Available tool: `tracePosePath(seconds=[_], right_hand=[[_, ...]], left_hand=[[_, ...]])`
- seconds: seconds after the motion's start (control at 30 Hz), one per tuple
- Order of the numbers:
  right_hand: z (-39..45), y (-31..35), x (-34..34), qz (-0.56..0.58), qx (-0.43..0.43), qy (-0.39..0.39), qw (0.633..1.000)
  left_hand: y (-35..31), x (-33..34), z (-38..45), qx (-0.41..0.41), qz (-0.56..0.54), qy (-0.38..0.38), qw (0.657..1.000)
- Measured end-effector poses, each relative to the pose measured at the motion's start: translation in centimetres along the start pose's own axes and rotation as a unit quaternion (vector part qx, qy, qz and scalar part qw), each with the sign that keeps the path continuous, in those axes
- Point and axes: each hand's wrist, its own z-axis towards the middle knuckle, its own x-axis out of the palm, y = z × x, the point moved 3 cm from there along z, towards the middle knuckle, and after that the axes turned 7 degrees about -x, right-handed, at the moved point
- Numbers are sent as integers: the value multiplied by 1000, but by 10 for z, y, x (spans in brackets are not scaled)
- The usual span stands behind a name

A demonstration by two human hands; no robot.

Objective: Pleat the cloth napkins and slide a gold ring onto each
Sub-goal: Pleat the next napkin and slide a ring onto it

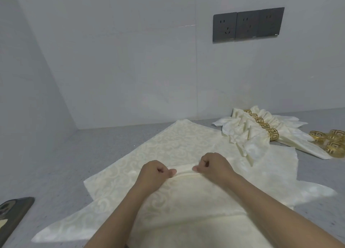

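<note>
A cream patterned napkin (168, 145) lies spread on top of a stack of flat napkins on the grey counter (61, 165). A raised fold (184, 168) runs across its middle. My left hand (155, 173) pinches the fold's left end. My right hand (212, 166) pinches its right end, thumbs facing each other. At the back right lie several pleated napkins (248, 134), each in a gold ring (273, 134). Several loose gold rings (331, 141) sit at the far right edge.
A dark phone (13, 212) lies at the counter's left front edge. White tiled walls meet in a corner at the back left. A row of grey wall sockets (248, 24) is mounted above the pleated napkins.
</note>
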Motion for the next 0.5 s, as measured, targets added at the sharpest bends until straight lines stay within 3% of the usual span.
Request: tracePosePath(seconds=[0.13,0.3,0.5], right_hand=[[1,1,2,-29,-16,10,999],[13,-3,4,-130,-29,32,991],[27,1,6,-171,-28,109,979]], left_hand=[[-4,6,3,-14,30,-23,999],[-12,2,16,36,186,-35,981],[-24,1,27,7,191,55,980]])
